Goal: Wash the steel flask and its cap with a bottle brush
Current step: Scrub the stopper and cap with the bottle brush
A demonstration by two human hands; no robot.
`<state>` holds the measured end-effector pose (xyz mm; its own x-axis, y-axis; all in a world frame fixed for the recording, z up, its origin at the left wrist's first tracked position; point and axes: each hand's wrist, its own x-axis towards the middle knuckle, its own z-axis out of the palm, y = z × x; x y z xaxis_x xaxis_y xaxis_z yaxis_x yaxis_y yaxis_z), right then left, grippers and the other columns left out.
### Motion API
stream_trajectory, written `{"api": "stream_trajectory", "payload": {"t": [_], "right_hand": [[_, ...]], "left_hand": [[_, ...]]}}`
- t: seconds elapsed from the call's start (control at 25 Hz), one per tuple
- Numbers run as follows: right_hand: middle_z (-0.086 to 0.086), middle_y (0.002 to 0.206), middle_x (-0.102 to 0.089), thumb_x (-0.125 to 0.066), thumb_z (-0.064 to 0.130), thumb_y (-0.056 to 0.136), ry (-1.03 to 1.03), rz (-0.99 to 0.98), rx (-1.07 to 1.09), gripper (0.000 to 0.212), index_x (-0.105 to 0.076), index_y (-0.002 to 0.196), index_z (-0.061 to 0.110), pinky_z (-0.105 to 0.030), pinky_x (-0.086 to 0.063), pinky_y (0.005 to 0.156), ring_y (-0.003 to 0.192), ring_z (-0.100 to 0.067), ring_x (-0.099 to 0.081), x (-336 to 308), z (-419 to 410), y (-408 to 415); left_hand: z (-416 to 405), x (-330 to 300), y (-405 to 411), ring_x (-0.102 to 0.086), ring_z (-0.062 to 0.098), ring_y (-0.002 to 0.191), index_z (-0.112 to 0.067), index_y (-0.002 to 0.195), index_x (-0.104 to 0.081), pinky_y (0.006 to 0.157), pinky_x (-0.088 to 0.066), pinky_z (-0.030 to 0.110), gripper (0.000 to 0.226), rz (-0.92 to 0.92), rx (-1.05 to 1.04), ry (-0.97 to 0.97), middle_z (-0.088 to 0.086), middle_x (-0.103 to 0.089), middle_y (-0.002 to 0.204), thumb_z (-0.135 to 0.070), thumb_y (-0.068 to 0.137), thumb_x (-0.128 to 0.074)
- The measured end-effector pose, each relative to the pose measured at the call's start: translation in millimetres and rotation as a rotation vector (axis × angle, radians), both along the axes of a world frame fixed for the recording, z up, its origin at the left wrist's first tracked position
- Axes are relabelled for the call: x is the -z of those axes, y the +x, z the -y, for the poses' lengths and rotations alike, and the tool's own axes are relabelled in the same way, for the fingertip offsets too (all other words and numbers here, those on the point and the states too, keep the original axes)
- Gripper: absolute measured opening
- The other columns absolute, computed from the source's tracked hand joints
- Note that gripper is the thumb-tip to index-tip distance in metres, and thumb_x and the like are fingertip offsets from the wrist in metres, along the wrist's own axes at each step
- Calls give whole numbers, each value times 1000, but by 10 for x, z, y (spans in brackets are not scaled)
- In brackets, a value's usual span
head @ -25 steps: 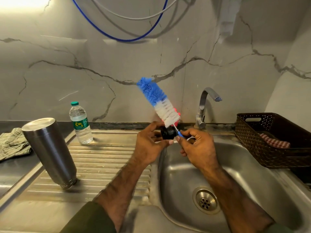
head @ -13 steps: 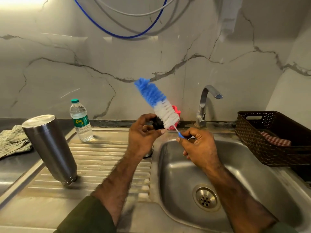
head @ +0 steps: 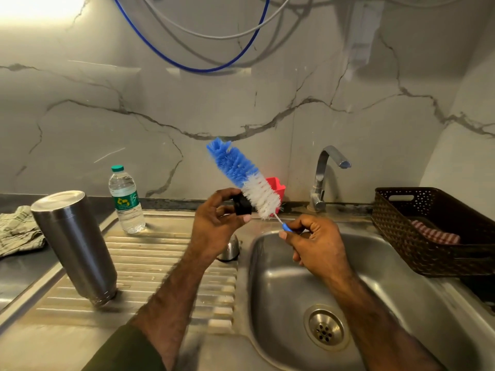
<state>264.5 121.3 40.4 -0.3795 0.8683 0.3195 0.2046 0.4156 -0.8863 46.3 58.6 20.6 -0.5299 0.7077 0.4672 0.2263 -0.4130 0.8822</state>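
Steel flask (head: 73,246): stands mouth-down and a little tilted on the ribbed drainboard (head: 150,266), left of the frame centre. It is the largest piece, rigid, probably the heaviest, and likely slippery when wet; the safest hold is around the middle of the body with the whole hand.
Bottle brush (head: 245,178): blue and white bristles point to the upper left, above the sink (head: 375,277). The bristles are soft and the wire stem is thin, so it will bend under hard pressure.
Right hand (head: 314,243): fingers curled, pinching the blue handle end just below the bristles.
Left hand (head: 214,226): fingers curled around the cap.
Cap (head: 242,206): small, black, light and stiff, held at the frame centre, touching the white bristles. It could easily slip when soapy; a hold on its rim seems best.
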Motion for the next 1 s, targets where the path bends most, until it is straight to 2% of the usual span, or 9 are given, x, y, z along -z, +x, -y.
{"api": "stream_trajectory", "payload": {"t": [0.12,0.2,0.32,0.44,0.6,0.72,0.8,0.88,1.0], "right_hand": [[0,66,-69,-84,7,85,-41,55,-47,14,-75,80,18,-19,-48,42,44,-3,-58,-14,-18,22],[-1,68,-70,-83,7,85,-49,92,-76,14,-75,79,17,-19,-47,42,45,-4,-59,-13,0,8],[-2,66,-69,-82,8,87,-45,72,-22,13,-74,81,16,-20,-48,41,43,-7,-57,8,-22,10],[2,59,-67,-82,9,86,-37,50,-2,13,-75,80,17,-20,-48,45,43,-2,-55,-3,-92,61],[3,62,-69,-85,10,83,-44,118,-63,16,-75,76,20,-20,-46,50,46,0,-56,24,-136,69],[1,60,-68,-84,9,84,-54,101,-46,16,-75,76,19,-22,-46,50,46,-3,-55,31,-161,79],[2,55,-64,-83,6,84,-76,63,-46,15,-75,77,16,-22,-45,46,43,-5,-52,18,-203,123],[0,54,-62,-79,-2,85,-142,-15,-107,16,-74,77,11,-24,-41,42,41,-11,-48,28,-245,152],[-15,59,-58,-73,-12,86,-266,-153,-244,17,-71,76,2,-20,-33,41,41,-15,-38,66,-281,148]], "left_hand": [[27,-36,-131,-75,19,94,-17,122,-71,82,-63,31,57,45,-103,42,3,-78,116,11,76,-88],[16,-37,-100,-75,17,90,-19,119,-71,79,-63,28,57,53,-141,45,4,-78,114,12,75,-89],[-24,18,26,-77,23,96,-16,120,-70,82,-62,28,59,-17,-22,0,14,-78,114,15,73,-88],[-8,-2,-27,-76,19,101,-19,122,-71,88,-61,28,60,-56,37,-1,3,-81,112,18,76,-84],[24,-4,-138,-77,11,102,-24,125,-70,89,-60,22,61,-66,-64,23,-9,-80,113,17,81,-81],[18,24,-110,-76,22,108,-23,127,-70,91,-61,31,60,-109,55,8,2,-79,117,14,82,-81],[35,30,-127,-74,28,111,-21,129,-69,94,-61,38,55,-20,252,20,9,-76,124,6,83,-81],[94,32,-145,-72,37,116,-12,132,-70,99,-61,46,50,217,513,45,18,-72,132,-2,85,-83],[150,31,-161,-76,40,109,-10,124,-77,91,-64,40,54,443,677,21,20,-74,128,-23,75,-97]]}}
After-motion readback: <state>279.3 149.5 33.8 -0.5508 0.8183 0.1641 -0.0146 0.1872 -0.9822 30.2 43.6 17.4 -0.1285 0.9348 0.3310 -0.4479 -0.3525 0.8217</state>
